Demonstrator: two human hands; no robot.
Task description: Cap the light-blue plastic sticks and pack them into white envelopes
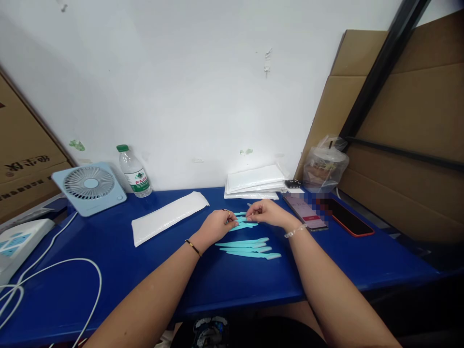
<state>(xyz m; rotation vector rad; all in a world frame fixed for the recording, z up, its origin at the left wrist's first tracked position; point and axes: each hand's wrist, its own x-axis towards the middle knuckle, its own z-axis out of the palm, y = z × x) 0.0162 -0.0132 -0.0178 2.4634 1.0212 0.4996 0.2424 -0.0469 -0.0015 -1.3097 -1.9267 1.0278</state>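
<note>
My left hand [216, 225] and my right hand [268, 213] meet over the middle of the blue table [232, 285]. Both are closed in a pinch on a small bunch of thin turquoise plastic sticks [243, 223] lying between them. Three more turquoise sticks [250, 248] lie side by side on the table just nearer to me, touched by neither hand. A black bracelet is on my left wrist and a clear bead bracelet on my right.
A long white padded envelope [168, 216] lies to the left, a stack of white envelopes [254, 181] at the back. A small blue fan [89, 186], water bottle [134, 171], two phones [326, 215], a bagged drink cup [325, 166], white cables [54, 275] and cardboard [409, 121] surround the area.
</note>
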